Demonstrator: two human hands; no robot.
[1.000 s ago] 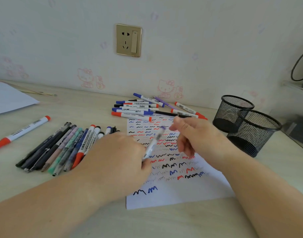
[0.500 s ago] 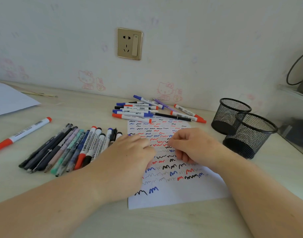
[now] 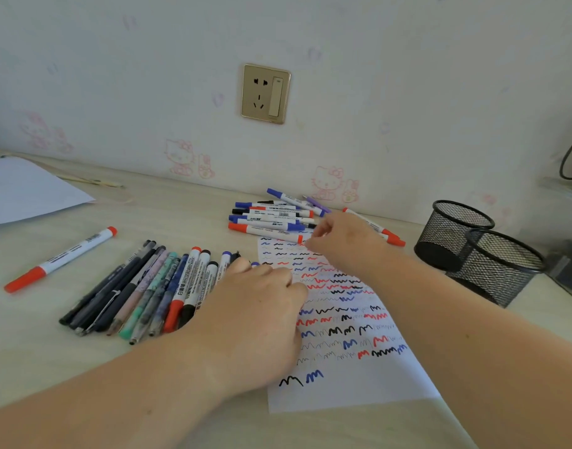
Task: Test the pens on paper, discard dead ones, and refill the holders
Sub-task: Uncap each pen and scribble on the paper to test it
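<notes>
A white test paper (image 3: 352,387) covered in red, blue and black scribbles lies in front of me. Left of it is a row of several pens and markers (image 3: 148,293). My left hand (image 3: 258,315) lies palm down over the row's right end, with a blue cap (image 3: 254,264) showing beside its thumb. Whether the hand grips that pen is hidden. A pile of several markers (image 3: 271,215) lies beyond the paper by the wall. My right hand (image 3: 343,244) reaches to that pile and pinches the right end of the nearest red-ended marker (image 3: 265,231). Two black mesh holders (image 3: 453,234) (image 3: 501,270) stand at the right.
A single red-capped marker (image 3: 61,259) lies apart at the left. A white sheet (image 3: 25,189) sits at the far left near the wall, with a thin stick (image 3: 90,181) behind it. A wall socket (image 3: 265,94) is above the desk. Dark equipment (image 3: 569,254) stands at the right edge.
A second ago both hands held a pen above the paper. They came down onto the sheet. My left hand then shifted to the pen row and my right hand reached forward to the far pile.
</notes>
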